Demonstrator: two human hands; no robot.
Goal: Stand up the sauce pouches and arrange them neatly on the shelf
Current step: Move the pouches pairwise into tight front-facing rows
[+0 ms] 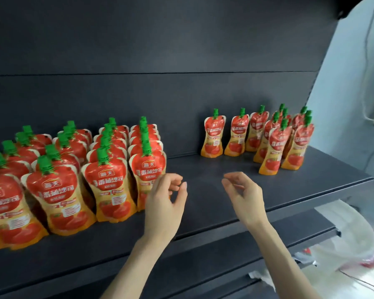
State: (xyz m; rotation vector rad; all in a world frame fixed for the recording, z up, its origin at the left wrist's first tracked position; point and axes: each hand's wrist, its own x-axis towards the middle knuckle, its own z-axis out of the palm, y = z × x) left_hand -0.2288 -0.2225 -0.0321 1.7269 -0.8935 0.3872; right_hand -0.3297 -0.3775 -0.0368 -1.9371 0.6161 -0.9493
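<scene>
Sauce pouches (111, 184), red with green caps, stand upright; left hand (164, 203) and right hand (244, 197) hover relaxed, empty.

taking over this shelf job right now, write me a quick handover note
Hands: the left hand and right hand are empty, fingers loosely curled, above the bare middle of the dark grey metal shelf.
Done: a tight block of red-and-orange green-capped sauce pouches stands in neat rows on the left.
Left: the loose group of pouches on the right is upright but unevenly spaced; it probably needs closing up into rows.
</scene>
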